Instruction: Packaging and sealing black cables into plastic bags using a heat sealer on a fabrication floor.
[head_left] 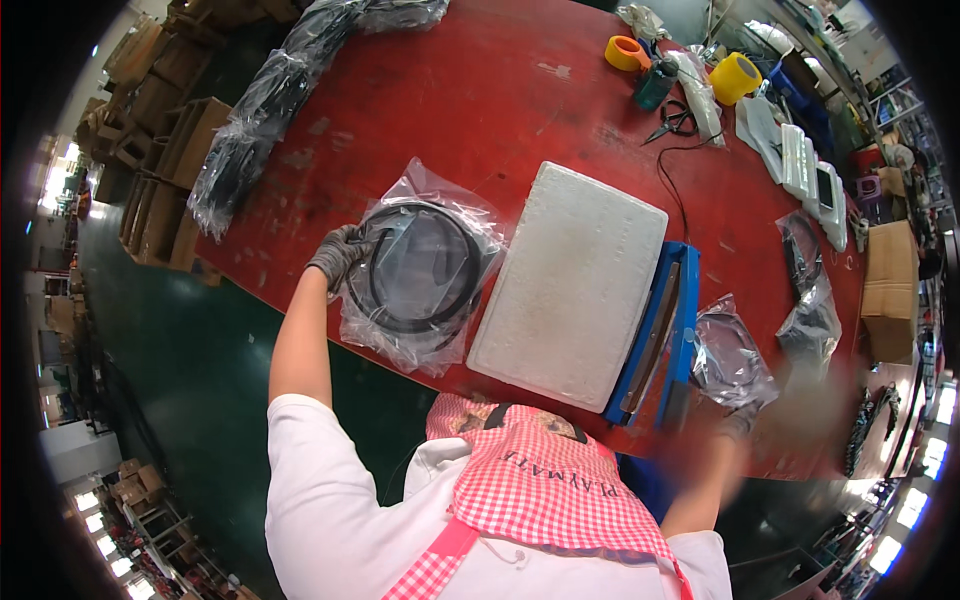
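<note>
left hand (340,255): fingers curled, gripping bagged black coil (425,275) lying just right of it | right hand (738,421): blurry, by other bagged coil (728,352), can't tell grip tbh

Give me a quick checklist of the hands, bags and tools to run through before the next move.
1. Left hand on the left clear bag with its black coil: ok, at the bag's left edge.
2. Right hand gripping the right clear bag: cannot tell; it is blurred at the bag's lower end.
3. White foam board between the left bag and the blue device: ok.
4. Scissors away from both hands: ok, toward the far right of the red table.
5. Left bag sealed: cannot tell from this view.
</note>
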